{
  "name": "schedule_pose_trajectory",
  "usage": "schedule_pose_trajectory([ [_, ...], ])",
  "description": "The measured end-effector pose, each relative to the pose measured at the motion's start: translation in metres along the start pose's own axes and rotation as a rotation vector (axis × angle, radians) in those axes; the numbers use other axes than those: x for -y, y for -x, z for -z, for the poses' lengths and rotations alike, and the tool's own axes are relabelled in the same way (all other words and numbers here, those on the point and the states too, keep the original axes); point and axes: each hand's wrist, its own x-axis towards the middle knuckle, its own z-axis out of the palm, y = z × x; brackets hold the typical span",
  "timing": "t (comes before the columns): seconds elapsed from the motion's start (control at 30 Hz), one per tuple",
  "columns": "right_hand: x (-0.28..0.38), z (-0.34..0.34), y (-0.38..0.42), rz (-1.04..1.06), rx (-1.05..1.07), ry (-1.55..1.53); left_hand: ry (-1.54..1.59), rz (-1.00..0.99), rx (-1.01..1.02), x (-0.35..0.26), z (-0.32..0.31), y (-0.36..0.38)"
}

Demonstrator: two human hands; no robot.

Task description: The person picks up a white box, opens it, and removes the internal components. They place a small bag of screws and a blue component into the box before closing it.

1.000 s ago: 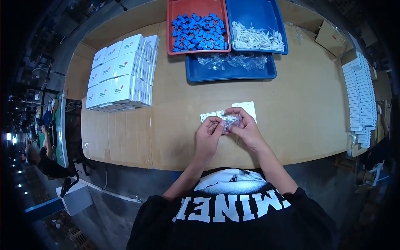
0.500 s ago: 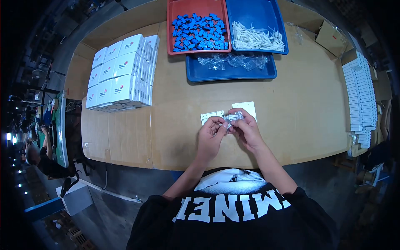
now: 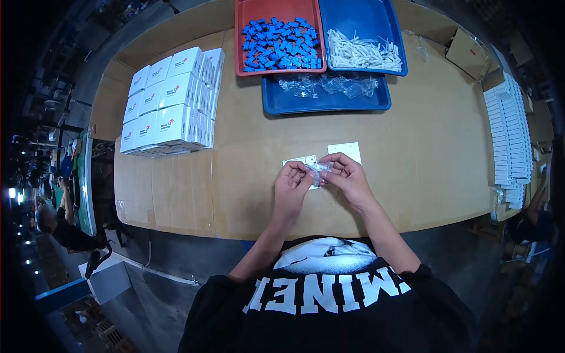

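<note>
A small clear plastic bag (image 3: 319, 169) with white pieces inside is pinched between my two hands. My left hand (image 3: 291, 183) grips its left side with thumb and fingers. On the bag's other side, the thumb and fingers of my right hand (image 3: 349, 182) are closed on it. Beneath the hands lies a white frame-like part (image 3: 301, 159), mostly covered by my left hand and the bag. Just beyond my right hand sits a flat white plate (image 3: 346, 150), its near end hidden by the fingers.
White boxes (image 3: 156, 112) are stacked at the left. At the back stand a red tray (image 3: 238, 59) of blue pieces, a blue tray (image 3: 365, 15) of white pieces, and another blue tray (image 3: 323, 106) with clear bags. White parts (image 3: 506, 135) line the right edge. A person (image 3: 62, 223) is at far left.
Both hands have shifted slightly left with the plastic bag, still pinching it. More of the flat white plate's near side shows. At the far right, another person's arm has come into view.
</note>
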Motion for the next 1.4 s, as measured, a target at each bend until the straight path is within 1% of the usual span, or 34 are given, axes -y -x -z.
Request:
schedule_pose_trajectory([
  [0.2,-0.001,0.004,0.0,0.0,0.035,0.001,-0.013,0.075,0.01,-0.004,-0.002,0.001],
  [0.3,0.001,0.004,0.0,-0.007,0.034,0.001,-0.015,0.118,-0.02,0.0,0.004,0.0],
  [0.37,0.001,0.004,0.0,-0.02,0.03,-0.01,0.137,0.121,-0.003,0.001,0.004,-0.001],
  [0.47,0.0,0.004,-0.001,-0.029,0.025,0.011,0.195,0.079,0.014,0.005,0.006,-0.002],
  [0.5,0.0,0.005,0.0,-0.017,0.056,0.034,0.195,0.08,0.014,0.006,0.008,-0.002],
  [0.57,-0.001,0.007,0.0,-0.004,0.085,0.058,0.225,0.104,-0.015,0.008,0.012,-0.002],
  [0.7,-0.007,0.01,-0.002,-0.022,0.036,0.05,0.217,0.162,-0.054,-0.004,0.004,-0.002],
  [0.77,-0.005,0.011,-0.002,-0.019,0.032,0.046,-0.072,0.186,0.003,-0.008,0.005,-0.002],
  [0.8,-0.002,0.01,-0.001,-0.057,0.029,0.026,-0.072,0.187,0.002,-0.007,0.009,-0.003],
  [0.87,0.004,0.01,0.0,-0.097,0.026,0.007,-0.261,0.229,0.159,-0.007,0.02,-0.004],
  [1.0,0.01,0.012,0.002,-0.119,0.05,0.091,-0.373,0.25,0.111,-0.019,0.019,-0.001],
  [1.1,0.012,0.01,0.0,-0.094,0.077,0.094,-0.36,0.197,0.128,-0.015,0.022,0.001],
  [1.17,0.013,0.008,-0.001,-0.08,0.094,0.083,-0.08,0.267,0.084,-0.013,0.02,0.002],
  [1.2,0.013,0.007,-0.001,-0.075,0.083,0.092,-0.08,0.267,0.084,-0.015,0.016,0.003],
  [1.27,0.013,0.006,-0.003,-0.07,0.073,0.101,0.122,0.331,-0.005,-0.02,0.007,0.006],
  [1.37,0.014,0.008,-0.004,-0.058,0.076,0.112,0.033,0.351,0.036,-0.026,0.012,0.0],
  [1.4,0.015,0.008,-0.004,-0.063,0.095,0.169,0.035,0.354,0.036,-0.023,0.018,0.0],
])
